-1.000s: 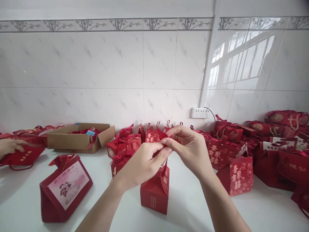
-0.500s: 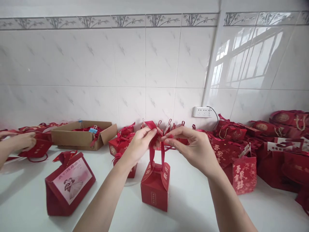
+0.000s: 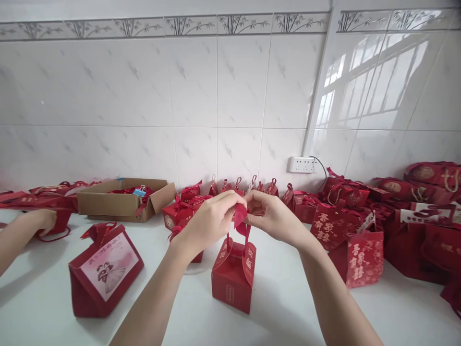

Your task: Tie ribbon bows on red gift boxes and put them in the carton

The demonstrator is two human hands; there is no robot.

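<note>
A small red gift box (image 3: 231,283) stands on the white counter (image 3: 281,307) in front of me. A red ribbon (image 3: 240,214) rises from its top flaps. My left hand (image 3: 209,222) and my right hand (image 3: 272,217) meet just above the box, and the fingers of both pinch the ribbon between them. Both hands are closed on it.
A larger red bag with a picture (image 3: 104,271) lies at the left. A cardboard box (image 3: 124,202) sits behind it. Several small red boxes (image 3: 183,206) line the wall, and red bags (image 3: 360,254) pile up at the right. Another person's hand (image 3: 39,221) holds a red bag at far left.
My hands have dropped lower and closer to the box, and the tall ribbon loop is now gathered short between my fingers. The other person's hand has shifted slightly.
</note>
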